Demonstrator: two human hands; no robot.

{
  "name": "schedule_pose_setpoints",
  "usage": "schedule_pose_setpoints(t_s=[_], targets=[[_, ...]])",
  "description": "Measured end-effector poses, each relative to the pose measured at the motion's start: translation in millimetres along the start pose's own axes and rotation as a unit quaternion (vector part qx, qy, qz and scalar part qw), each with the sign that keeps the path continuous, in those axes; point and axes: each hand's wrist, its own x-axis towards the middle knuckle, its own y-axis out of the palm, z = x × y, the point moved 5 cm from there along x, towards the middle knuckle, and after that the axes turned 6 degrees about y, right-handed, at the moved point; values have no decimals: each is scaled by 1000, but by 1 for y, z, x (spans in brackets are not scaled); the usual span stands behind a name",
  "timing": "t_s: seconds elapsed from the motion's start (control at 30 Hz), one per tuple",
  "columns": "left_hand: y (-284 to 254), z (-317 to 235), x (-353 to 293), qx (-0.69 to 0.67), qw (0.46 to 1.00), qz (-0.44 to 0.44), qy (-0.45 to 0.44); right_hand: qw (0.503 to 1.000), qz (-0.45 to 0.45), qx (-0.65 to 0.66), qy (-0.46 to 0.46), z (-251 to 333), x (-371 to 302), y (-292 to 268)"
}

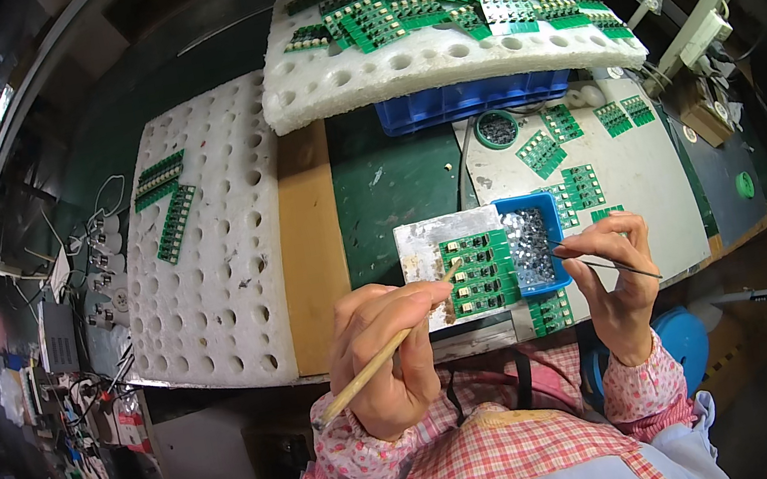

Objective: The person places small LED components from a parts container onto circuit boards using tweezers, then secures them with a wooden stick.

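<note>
My left hand [385, 356] is closed around a thin wooden stick [370, 370], whose far tip rests on or just over a green circuit board panel [479, 274]. That panel, with rows of white and black components, lies on a whitish, stained block [419, 239]. Just right of it stands a small blue bin [553, 209] with many tiny shiny parts [530, 251] inside. My right hand [623, 286] pinches dark, slim tweezers [619, 267]. Their tip reaches to the bin's right edge; whether it grips a part is too small to tell.
Several green panels [583, 186] lie on the pale sheet at right, beside a round green dish [496, 129] of small parts. A white foam slab [437, 76] piled with panels sits on a blue crate [472, 101]. Another holed foam sheet [216, 267] carries panels at left.
</note>
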Motion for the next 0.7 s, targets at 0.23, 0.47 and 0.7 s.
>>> schedule_pose_setpoints(t_s=[0.23, 0.47, 0.7], targets=[[17, -2, -2, 8, 1000, 14, -8, 994, -53, 59, 74, -15, -23, -14], [24, -7, 3, 34, 998, 53, 15, 992, -61, 68, 86, -23, -29, -20], [27, -5, 0, 17, 999, 42, 18, 991, -69, 64, 90, -25, -29, -23]])
